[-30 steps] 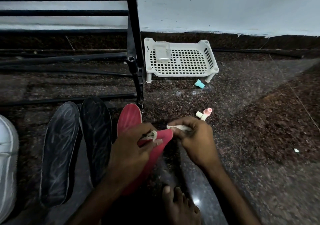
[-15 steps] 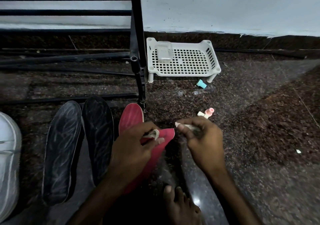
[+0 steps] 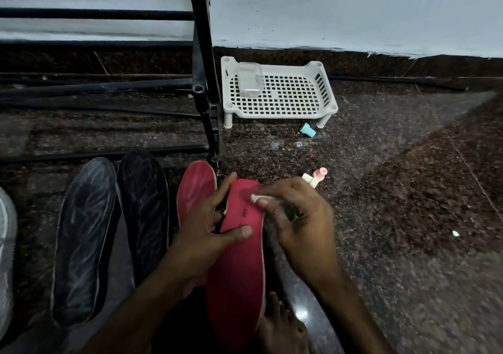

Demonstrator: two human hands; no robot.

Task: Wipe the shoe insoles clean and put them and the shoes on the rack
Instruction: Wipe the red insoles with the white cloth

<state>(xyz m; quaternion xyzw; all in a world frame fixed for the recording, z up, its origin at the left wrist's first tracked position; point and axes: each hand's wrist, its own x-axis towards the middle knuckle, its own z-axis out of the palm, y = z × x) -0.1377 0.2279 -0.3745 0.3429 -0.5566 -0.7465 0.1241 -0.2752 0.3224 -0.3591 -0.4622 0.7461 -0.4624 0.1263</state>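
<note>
My left hand (image 3: 209, 231) holds a red insole (image 3: 239, 277) from its left edge, thumb lying across its face and fingers behind. My right hand (image 3: 296, 217) pinches a small white wipe (image 3: 257, 197) against the insole's toe end. A second red insole (image 3: 194, 190) lies on the floor just behind my left hand. Two black insoles (image 3: 81, 242) (image 3: 144, 209) lie side by side further left. A white shoe (image 3: 5, 258) shows at the left edge. The black metal rack (image 3: 202, 62) stands at the back left.
A white perforated plastic stand (image 3: 280, 92) with a clear box (image 3: 250, 79) on it sits by the wall. A teal cap (image 3: 307, 130) and a small pink bottle (image 3: 317, 175) lie on the granite floor. My bare foot (image 3: 280, 326) is below the insole.
The red insole has turned so its full face points up. My right hand brought the wipe left onto its toe end, and my left thumb moved across the insole.
</note>
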